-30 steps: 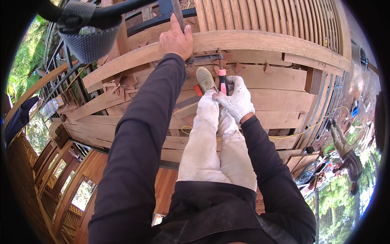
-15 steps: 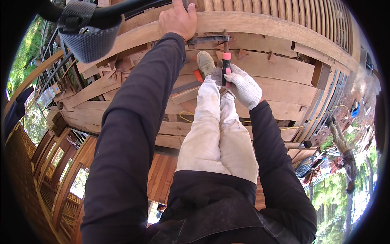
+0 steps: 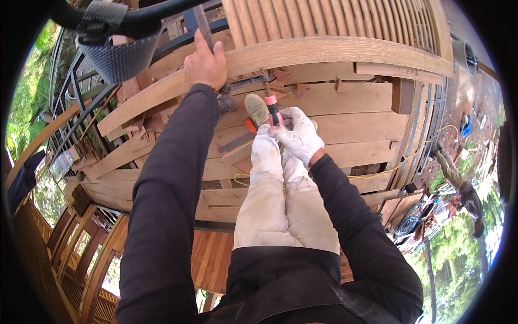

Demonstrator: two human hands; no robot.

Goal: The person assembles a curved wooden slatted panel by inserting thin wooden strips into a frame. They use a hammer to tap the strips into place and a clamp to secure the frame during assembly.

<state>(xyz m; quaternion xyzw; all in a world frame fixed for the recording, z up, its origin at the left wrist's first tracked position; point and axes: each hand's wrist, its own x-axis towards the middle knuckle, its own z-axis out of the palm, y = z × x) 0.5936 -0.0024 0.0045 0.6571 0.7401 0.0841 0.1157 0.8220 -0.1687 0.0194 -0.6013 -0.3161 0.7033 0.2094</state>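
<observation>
The left hand (image 3: 205,63) is bare and rests on the upper edge of a curved wooden beam (image 3: 334,54), fingers curled over it; its grip is clenched on the beam. The right hand (image 3: 298,135) wears a white work glove, and its grip is closed around the pink handle of a clamp (image 3: 271,102). The clamp's threaded metal screw runs up from the handle to the lower edge of the curved beam, where the metal clamp head sits against the wood. The handle stands just beside the toe of a tan shoe (image 3: 257,109), which rests on the wide planks (image 3: 345,129) below the beam. Small wood offcuts (image 3: 280,75) lie on the planks near the clamp head. A yellow cord (image 3: 377,174) crosses the lower planks. A slatted wooden panel (image 3: 324,21) rises behind the beam.
</observation>
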